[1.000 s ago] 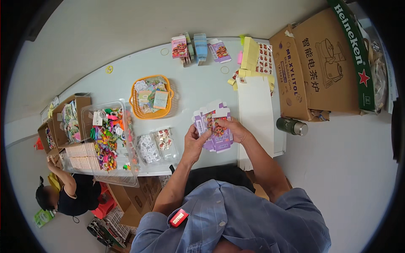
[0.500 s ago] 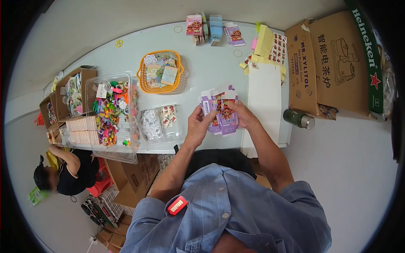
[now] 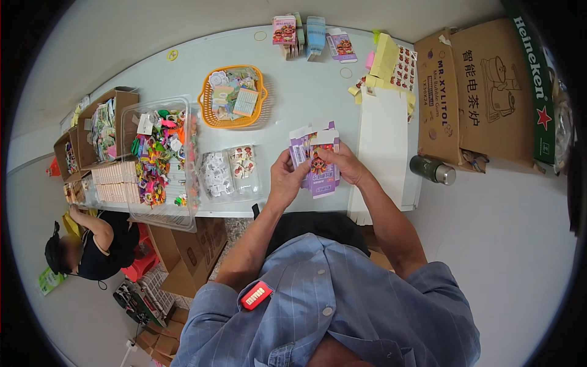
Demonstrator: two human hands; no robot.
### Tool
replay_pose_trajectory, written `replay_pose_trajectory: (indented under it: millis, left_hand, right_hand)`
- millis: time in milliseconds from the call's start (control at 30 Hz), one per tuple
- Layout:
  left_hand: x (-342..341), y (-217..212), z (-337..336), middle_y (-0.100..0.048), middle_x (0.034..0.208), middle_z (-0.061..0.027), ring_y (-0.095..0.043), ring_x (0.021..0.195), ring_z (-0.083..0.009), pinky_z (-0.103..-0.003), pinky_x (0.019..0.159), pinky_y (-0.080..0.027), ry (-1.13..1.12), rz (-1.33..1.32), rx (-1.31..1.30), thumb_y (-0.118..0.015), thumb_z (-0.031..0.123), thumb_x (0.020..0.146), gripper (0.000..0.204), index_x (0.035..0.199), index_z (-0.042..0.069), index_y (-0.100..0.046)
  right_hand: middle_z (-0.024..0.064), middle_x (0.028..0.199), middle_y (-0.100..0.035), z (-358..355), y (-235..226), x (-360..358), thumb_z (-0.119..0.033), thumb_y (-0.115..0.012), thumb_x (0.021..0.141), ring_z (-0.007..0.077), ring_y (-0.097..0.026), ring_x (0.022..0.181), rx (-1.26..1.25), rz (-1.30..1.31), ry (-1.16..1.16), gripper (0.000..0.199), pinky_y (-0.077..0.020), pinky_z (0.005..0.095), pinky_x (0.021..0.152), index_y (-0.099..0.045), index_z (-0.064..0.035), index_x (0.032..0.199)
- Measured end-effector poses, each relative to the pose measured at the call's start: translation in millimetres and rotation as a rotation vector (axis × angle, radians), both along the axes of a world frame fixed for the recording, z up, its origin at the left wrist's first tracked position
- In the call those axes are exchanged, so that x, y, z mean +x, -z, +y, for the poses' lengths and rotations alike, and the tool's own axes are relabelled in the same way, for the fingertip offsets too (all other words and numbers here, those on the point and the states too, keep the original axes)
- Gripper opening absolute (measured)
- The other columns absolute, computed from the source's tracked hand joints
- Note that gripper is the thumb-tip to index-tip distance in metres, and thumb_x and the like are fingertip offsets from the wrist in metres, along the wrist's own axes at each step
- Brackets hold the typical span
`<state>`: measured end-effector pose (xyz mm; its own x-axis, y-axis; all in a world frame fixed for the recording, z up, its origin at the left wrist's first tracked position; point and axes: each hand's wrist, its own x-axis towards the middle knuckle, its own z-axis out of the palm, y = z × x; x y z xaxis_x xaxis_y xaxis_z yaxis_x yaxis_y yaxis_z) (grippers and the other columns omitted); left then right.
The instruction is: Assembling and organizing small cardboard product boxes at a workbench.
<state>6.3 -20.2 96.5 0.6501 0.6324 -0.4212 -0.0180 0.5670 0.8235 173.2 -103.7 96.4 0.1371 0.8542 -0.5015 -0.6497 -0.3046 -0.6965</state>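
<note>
Both my hands hold a small bunch of flat purple printed cartons (image 3: 323, 177) above the table's near edge. My left hand (image 3: 288, 178) is closed on the left side of the bunch, its thumb lying over the front. From the right, my right hand (image 3: 350, 165) pinches the cartons with its thumb across the printed picture. White and purple end flaps stick out at the top. The fingers behind the cartons are hidden. How many cartons are in the bunch I cannot tell.
An orange basket (image 3: 204, 116) of paper pieces and a clear tub (image 3: 189, 211) of colourful trinkets stand left. Carton stacks (image 3: 315, 38) sit at the back. White paper strips (image 3: 384, 147), a green flask (image 3: 433, 170) and cardboard boxes (image 3: 483, 92) lie right. Another person (image 3: 101, 244) is far left.
The cartons, fanned wider before, now overlap more closely. My right hand has moved slightly left across them, while my left hand stays nearly in place.
</note>
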Motion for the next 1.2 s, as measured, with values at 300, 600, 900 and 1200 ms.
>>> replay_pose_trajectory:
  millis: [300, 600, 900, 1200]
  left_hand:
    - [2.6, 14.7, -13.2, -0.069, 0.108, -0.0087, -0.064, 0.094, -0.0100, -0.025, 0.082, -0.053, -0.215, 0.085, 0.120, -0.064, 0.011, 0.098, 0.029, 0.123, -0.003, -0.058]
    - [-15.5, 16.9, 0.2, -0.070, 0.103, -0.0092, -0.066, 0.087, -0.0109, -0.026, 0.077, -0.054, -0.160, 0.166, 0.029, -0.067, 0.009, 0.095, 0.029, 0.119, -0.004, -0.056]
    - [-35.2, 28.2, 24.0, -0.067, 0.116, -0.0122, -0.066, 0.106, -0.0200, -0.035, 0.095, -0.053, -0.118, -0.129, -0.423, -0.059, 0.009, 0.090, 0.042, 0.129, -0.001, -0.050]
    - [-53.0, 30.8, 20.4, -0.064, 0.127, -0.0166, -0.061, 0.117, -0.0308, -0.047, 0.105, -0.045, -0.048, -0.401, -0.782, -0.046, 0.023, 0.086, 0.053, 0.131, -0.001, -0.056]
  right_hand:
    - [0.0084, 0.111, -0.068, -4.3, 22.3, -22.2, -0.015, -0.074, 0.090, 0.0160, -0.067, 0.099, -0.100, -0.081, 0.272, 0.041, -0.0558, 0.0325, 0.086, -0.057, -0.0008, 0.125]
    - [0.0099, 0.117, -0.067, -18.1, 26.5, -14.9, -0.011, -0.070, 0.091, 0.0201, -0.068, 0.103, -0.101, 0.164, 0.327, 0.043, -0.0569, 0.0384, 0.091, -0.054, -0.0032, 0.130]
    - [0.0116, 0.126, -0.065, -37.9, 42.1, -1.4, -0.016, -0.062, 0.097, 0.0230, -0.066, 0.110, 0.036, 0.536, 0.374, 0.045, -0.0558, 0.0405, 0.095, -0.050, -0.0038, 0.139]
    - [0.0118, 0.127, -0.064, -17.4, 7.9, -20.0, -0.013, -0.067, 0.093, 0.0231, -0.065, 0.113, 0.130, 0.530, 0.181, 0.050, -0.0534, 0.0392, 0.099, -0.049, -0.0030, 0.139]
